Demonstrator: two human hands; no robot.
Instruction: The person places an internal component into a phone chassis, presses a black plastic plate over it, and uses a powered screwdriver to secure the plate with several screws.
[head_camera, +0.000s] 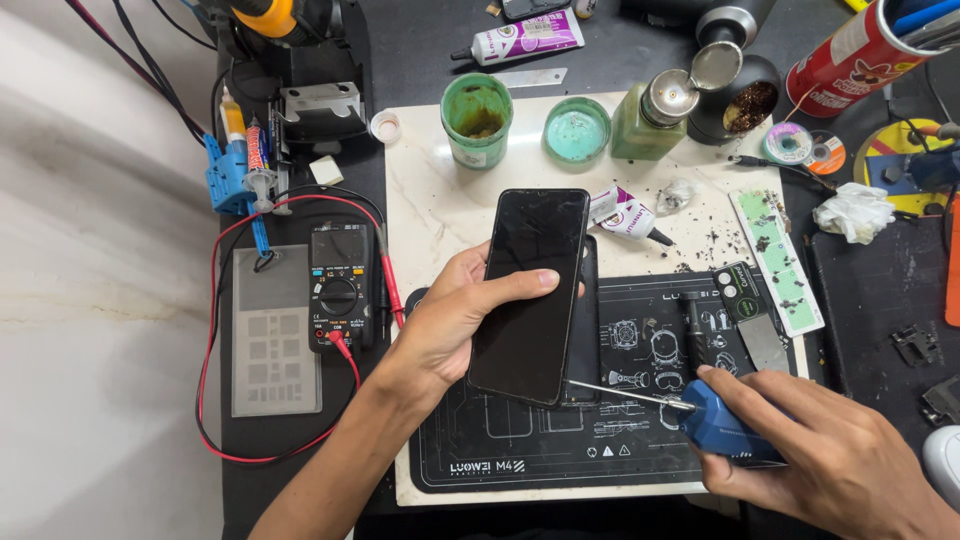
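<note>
Cluttered repair bench: above the black work mat (560, 450), the left hand (450, 325) grips a dark smartphone (530, 295), thumb across its screen. At the phone's lower right corner, the right hand (830, 460) clasps a blue-handled screwdriver (700, 420).
</note>
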